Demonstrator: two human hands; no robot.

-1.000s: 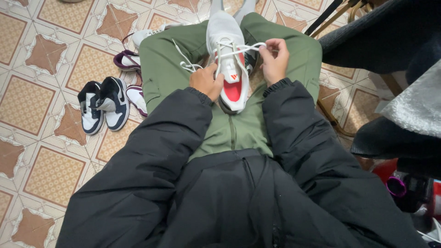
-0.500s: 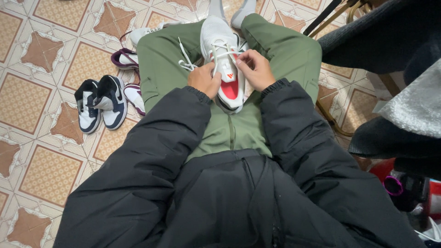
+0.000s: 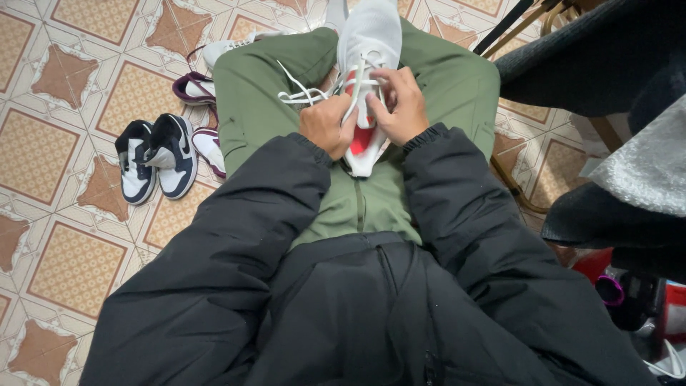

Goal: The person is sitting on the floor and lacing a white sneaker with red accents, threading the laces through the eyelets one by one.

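A white sneaker [image 3: 371,36] with a red inside lies toe-away on my lap, between my knees in green trousers [image 3: 257,93]. My left hand [image 3: 325,125] holds the shoe's left side near the opening and pinches a white lace [image 3: 296,93] that loops out to the left. My right hand [image 3: 396,104] rests on the shoe's tongue and eyelets, fingers curled on the lacing. Both black jacket sleeves reach down to the shoe.
A pair of small black-and-white sneakers [image 3: 157,154] stands on the patterned tile floor at left. Purple-and-white shoes [image 3: 204,93] lie beside my left leg. A wooden chair [image 3: 564,14] draped with dark clothing stands at right, clutter below it.
My right hand has come down from the pulled-out lace onto the shoe's tongue. Both hands now sit close together on the shoe. The view has shifted slightly.
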